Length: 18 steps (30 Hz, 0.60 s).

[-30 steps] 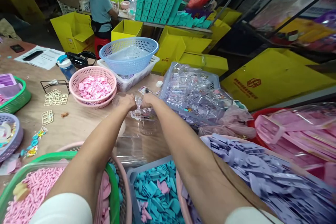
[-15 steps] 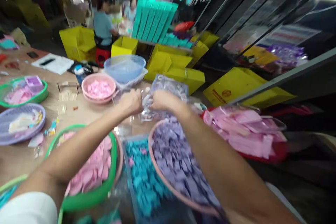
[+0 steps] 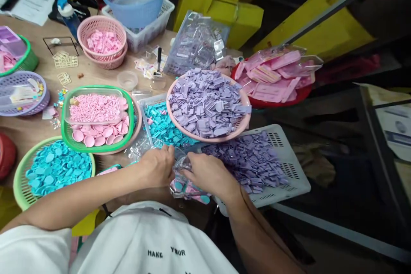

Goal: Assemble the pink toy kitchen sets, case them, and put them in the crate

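Close to my body, a clear plastic bag (image 3: 184,188) with pink and teal pieces inside hangs between my hands. My left hand (image 3: 157,166) is closed, its fingers pinching the bag's upper left side. On the other side my right hand (image 3: 210,175) grips the bag's edge, its fingertips partly hidden by the film. Just beyond the hands lie a tray of teal pieces (image 3: 167,126) and a pink basket (image 3: 247,115) heaped with lilac plastic parts. Right of my right hand, a grey-white crate (image 3: 295,180) holds darker purple pieces.
A green-rimmed basket (image 3: 130,130) of pink pieces and a light green basket (image 3: 21,180) of teal discs stand at left. Behind are a blue basket (image 3: 135,4), a bin of clear parts (image 3: 202,43) and a red basin (image 3: 272,100) with pink packs. Yellow boxes (image 3: 234,17) line the back.
Both hands have come back from the clear parts at the far side to near my body, now with the filled bag between them. The view has tilted down.
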Each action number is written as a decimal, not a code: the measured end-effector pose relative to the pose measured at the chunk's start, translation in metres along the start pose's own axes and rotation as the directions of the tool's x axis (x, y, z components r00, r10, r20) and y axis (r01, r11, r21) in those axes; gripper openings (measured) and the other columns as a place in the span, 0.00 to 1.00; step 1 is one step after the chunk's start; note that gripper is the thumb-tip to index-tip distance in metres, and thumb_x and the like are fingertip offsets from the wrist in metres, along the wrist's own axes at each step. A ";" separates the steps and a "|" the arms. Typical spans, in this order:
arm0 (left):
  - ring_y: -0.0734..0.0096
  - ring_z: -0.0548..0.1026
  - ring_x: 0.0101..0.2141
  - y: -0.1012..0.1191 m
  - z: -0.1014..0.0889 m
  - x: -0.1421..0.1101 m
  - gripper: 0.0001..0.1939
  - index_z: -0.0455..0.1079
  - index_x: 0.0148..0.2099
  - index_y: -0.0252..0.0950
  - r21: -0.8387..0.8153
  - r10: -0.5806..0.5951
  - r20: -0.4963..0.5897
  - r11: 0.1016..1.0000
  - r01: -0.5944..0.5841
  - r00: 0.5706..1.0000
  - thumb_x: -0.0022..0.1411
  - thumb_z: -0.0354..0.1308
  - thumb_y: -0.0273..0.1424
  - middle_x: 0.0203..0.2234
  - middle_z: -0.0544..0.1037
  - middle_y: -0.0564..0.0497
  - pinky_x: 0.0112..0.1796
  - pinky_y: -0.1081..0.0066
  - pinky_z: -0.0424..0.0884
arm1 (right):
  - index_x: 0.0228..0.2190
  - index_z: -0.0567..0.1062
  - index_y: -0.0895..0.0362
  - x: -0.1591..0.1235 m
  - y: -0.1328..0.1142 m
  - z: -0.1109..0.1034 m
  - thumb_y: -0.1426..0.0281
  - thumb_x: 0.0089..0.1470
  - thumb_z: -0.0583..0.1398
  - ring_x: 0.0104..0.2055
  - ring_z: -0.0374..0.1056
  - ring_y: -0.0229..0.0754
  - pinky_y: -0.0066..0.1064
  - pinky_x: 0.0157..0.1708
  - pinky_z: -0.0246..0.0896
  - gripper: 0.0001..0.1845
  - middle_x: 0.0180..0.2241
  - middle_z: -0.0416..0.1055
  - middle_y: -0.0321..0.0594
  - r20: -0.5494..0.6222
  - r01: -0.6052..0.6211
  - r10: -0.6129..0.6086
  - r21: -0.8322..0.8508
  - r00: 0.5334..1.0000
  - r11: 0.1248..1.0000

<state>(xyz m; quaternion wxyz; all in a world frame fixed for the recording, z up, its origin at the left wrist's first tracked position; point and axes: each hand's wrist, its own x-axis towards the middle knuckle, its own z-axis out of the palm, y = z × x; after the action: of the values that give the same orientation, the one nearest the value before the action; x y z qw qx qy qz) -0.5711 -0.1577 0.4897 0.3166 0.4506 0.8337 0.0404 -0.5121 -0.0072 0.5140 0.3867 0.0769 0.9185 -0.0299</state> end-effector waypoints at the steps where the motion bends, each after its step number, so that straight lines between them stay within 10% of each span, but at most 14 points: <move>1: 0.48 0.78 0.43 -0.005 0.002 0.009 0.30 0.61 0.61 0.26 0.009 -0.001 -0.006 1.000 0.001 1.000 0.61 0.54 0.37 0.47 0.74 0.32 0.39 0.58 0.74 | 0.45 0.74 0.57 0.009 -0.001 0.007 0.59 0.60 0.57 0.49 0.75 0.59 0.42 0.46 0.68 0.17 0.42 0.78 0.56 -0.027 -0.025 0.026 0.042 0.999 0.999; 10: 0.50 0.74 0.53 -0.070 -0.025 0.075 0.29 0.68 0.59 0.36 0.068 0.125 -0.038 0.990 -0.123 0.991 0.57 0.63 0.40 0.58 0.70 0.37 0.54 0.58 0.69 | 0.62 0.65 0.54 0.031 -0.007 0.008 0.61 0.60 0.57 0.66 0.60 0.52 0.39 0.60 0.62 0.30 0.64 0.63 0.50 -0.367 0.077 0.022 0.252 0.930 0.965; 14: 0.58 0.75 0.51 -0.135 -0.083 0.123 0.22 0.71 0.58 0.41 0.055 -0.060 -0.174 0.996 0.071 0.983 0.63 0.56 0.40 0.52 0.77 0.44 0.53 0.66 0.69 | 0.50 0.76 0.47 0.040 0.008 -0.072 0.58 0.63 0.54 0.51 0.74 0.50 0.39 0.50 0.67 0.18 0.49 0.77 0.44 -0.407 0.203 -0.115 0.180 0.906 0.963; 18: 0.51 0.73 0.54 -0.214 -0.149 0.191 0.25 0.70 0.58 0.34 0.116 -0.311 -0.251 0.930 0.348 0.916 0.61 0.56 0.38 0.53 0.75 0.36 0.54 0.61 0.67 | 0.49 0.77 0.54 0.124 -0.005 -0.172 0.63 0.62 0.55 0.51 0.73 0.52 0.37 0.49 0.66 0.18 0.48 0.78 0.49 -0.352 0.293 -0.294 -0.059 0.888 0.954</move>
<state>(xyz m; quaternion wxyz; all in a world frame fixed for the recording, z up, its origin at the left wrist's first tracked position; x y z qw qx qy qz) -0.8859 -0.1035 0.4389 0.1841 0.3193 0.9292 -0.0284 -0.7201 0.0219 0.5458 0.2046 -0.0594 0.9744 -0.0718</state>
